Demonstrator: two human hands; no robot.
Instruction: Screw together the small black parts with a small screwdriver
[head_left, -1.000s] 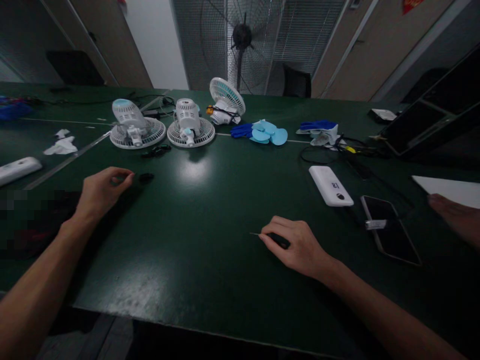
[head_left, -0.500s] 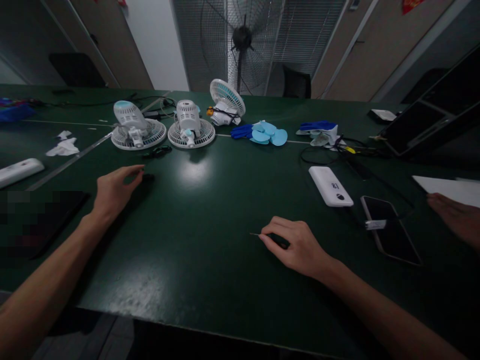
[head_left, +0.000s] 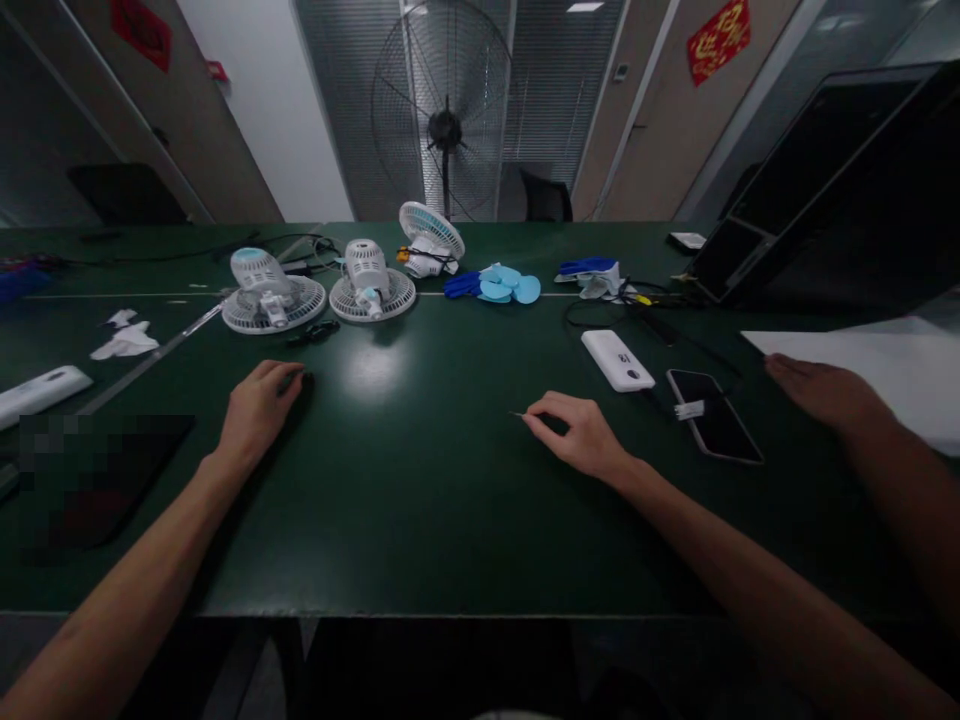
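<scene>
My left hand (head_left: 259,412) rests low over the green table on the left, thumb and forefinger closed on a small dark thing (head_left: 307,378) too small to name. To the right, my right hand (head_left: 576,432) pinches a thin pale pin-like piece (head_left: 517,414), its tip pointing left. Beyond my left hand, a coiled black cable (head_left: 319,331) lies in front of two white desk fans (head_left: 274,303) placed face down. A third small fan (head_left: 431,240) leans at the back. A light blue fan blade (head_left: 510,284) lies on a blue glove (head_left: 462,286).
A white power bank (head_left: 618,361) and a phone (head_left: 715,416) lie right of my right hand. Another person's hand (head_left: 829,392) rests by white paper (head_left: 885,360) at the right. A dark tablet-like slab (head_left: 142,470) and crumpled tissue (head_left: 124,341) are on the left.
The camera view has tilted up and shifted right. My left fingers have come onto the small dark thing. My right hand keeps its pinch on the pin-like piece.
</scene>
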